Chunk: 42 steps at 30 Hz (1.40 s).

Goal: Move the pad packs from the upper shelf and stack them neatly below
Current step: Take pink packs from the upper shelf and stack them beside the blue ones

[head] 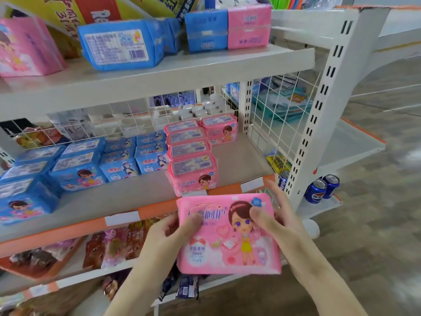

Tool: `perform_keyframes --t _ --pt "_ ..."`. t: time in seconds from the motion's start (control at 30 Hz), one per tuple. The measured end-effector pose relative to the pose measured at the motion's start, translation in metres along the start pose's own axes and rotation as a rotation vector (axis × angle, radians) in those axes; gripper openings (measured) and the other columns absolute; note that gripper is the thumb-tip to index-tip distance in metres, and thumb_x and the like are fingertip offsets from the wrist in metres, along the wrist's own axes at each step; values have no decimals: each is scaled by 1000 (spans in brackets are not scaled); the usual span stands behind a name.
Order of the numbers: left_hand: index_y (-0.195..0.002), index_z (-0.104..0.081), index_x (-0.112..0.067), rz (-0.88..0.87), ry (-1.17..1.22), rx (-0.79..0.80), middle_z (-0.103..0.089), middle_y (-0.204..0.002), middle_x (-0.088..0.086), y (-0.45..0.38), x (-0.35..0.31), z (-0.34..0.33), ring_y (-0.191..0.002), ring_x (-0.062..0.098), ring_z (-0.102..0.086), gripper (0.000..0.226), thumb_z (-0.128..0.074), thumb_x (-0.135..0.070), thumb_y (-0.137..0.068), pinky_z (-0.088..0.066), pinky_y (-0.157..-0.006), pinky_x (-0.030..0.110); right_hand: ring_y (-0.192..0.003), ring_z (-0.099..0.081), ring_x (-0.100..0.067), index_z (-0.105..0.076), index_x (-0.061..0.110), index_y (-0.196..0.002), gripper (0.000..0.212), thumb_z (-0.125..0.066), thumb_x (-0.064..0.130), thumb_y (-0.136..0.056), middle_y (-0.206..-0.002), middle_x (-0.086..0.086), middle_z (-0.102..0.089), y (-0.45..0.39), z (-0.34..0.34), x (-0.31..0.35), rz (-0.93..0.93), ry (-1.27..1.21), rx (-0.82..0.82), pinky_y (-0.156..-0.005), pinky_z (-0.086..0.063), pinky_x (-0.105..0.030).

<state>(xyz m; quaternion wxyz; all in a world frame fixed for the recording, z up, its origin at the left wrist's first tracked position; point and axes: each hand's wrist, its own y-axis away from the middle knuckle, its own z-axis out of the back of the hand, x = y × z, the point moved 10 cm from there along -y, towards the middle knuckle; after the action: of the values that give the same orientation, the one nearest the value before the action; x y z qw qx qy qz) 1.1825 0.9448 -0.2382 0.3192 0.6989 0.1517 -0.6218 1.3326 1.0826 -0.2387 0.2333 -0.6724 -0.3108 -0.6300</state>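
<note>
Pink pad pack [229, 234] sits in both hands, out in front of the lower shelf [127, 197], just below and short of its orange front edge. Long axis runs left-right, printed face up toward the camera, slightly tilted. Left hand [168, 233] grips the left end, thumb curled onto the face, fingers underneath and out of sight. Right hand [276, 221] grips the upper right corner, thumb pressed on the face, fingers wrapped behind the right edge. Neither hand is nearer than the other; the pack spans between them.

Target judgement: the pink stack row [192, 156] stands on the lower shelf directly beyond the pack, running front to back toward the rear wire grid. Bare shelf lies to the right of that row, near the right front corner, with one more pink pack [221, 128] at the back right. Move is forward and up over the front edge, either onto the front pink pack or into the gap beside it.

Pack look: soft plastic wrap, pink, cartoon girl in yellow dress on the right half, lettering on the left, small blue badge at the top right. Looks squashy, so grip should deform it a bit.

Blue packs [79, 165] fill the left of the lower shelf. Upper shelf [159, 71] still holds a blue pack lying flat [123, 47], plus an upright blue and pink pair [227, 29] at its right end.
</note>
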Motion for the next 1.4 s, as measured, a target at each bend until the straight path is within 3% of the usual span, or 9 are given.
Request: perform_keyframes --t 0.17,0.3,0.43,0.57,0.73,0.8,0.97,1.2,1.4 --pt "-93 -70 -4 69 -34 -114 -77 -77 7 -4 8 7 -61 18 -73 61 -70 -51 -54 -55 -52 24 -88 -75 -12 -44 29 -138 72 -61 57 -74 -100 6 -78 -8 4 -21 -158 22 41 -67 -58 -22" --pt "-83 -70 -2 105 -31 -183 -75 -65 5 -5 15 10 -48 11 -68 53 -67 -51 -63 -50 -43 16 -90 -76 -14 -63 24 -116 101 -64 94 -43 -98 5 -78 -6 -4 -34 -214 51 169 -72 -61 -29" --pt "-78 -68 -1 128 -31 -199 -73 -62 5 -4 19 8 -45 10 -66 48 -67 -47 -67 -46 -39 15 -80 -75 -7 -66 24 -104 107 -59 99 -29 -87 11 -78 -4 -5 -33 -197 108 216 -66 -60 -21" --pt "-88 -70 -11 51 -73 -187 -76 -68 -1 -4 13 5 -54 9 -70 45 -67 -52 -70 -48 -44 14 -102 -72 -9 -57 25 -129 86 -58 82 -65 -110 10 -75 -3 -7 -27 -135 75 240 -78 -58 -21" --pt "-91 -74 -53 -106 -198 -75 -77 -91 -12 0 6 6 -73 4 -68 39 -66 -80 -64 -54 -62 14 -110 -67 -4 -38 51 -137 71 -73 55 -75 -118 22 -69 -5 -14 -14 -16 131 239 -84 -57 -23" --pt "-104 -72 -49 -130 -197 -46 -77 -96 -14 2 7 7 -77 2 -67 52 -67 -80 -63 -53 -65 13 -110 -67 -3 -39 47 -137 71 -75 34 -77 -118 23 -69 -8 -16 -10 27 126 217 -83 -56 -19" --pt "-126 -59 -28 -190 -258 -23 -72 -112 -19 -1 11 18 -105 0 -67 48 -77 -25 -81 -51 -80 10 -111 -64 2 -45 50 -132 66 -73 30 -76 -118 27 -66 -14 -28 -10 61 161 204 -81 -54 -14" --pt "-109 -59 -65 -217 -338 -25 -71 -111 -24 -24 18 41 -107 -1 -65 56 -79 -31 -69 -51 -88 21 -109 -65 2 -41 42 -134 69 -72 27 -74 -115 28 -67 -26 -46 -7 70 166 150 -80 -54 -14" --pt "-127 -53 -46 -235 -337 13 -70 -108 -28 -44 15 44 -107 -2 -65 63 -81 -25 -74 -49 -83 12 -106 -68 -2 -50 54 -124 66 -79 24 -73 -112 20 -72 -37 -51 -5 66 166 31 -83 -54 -14"
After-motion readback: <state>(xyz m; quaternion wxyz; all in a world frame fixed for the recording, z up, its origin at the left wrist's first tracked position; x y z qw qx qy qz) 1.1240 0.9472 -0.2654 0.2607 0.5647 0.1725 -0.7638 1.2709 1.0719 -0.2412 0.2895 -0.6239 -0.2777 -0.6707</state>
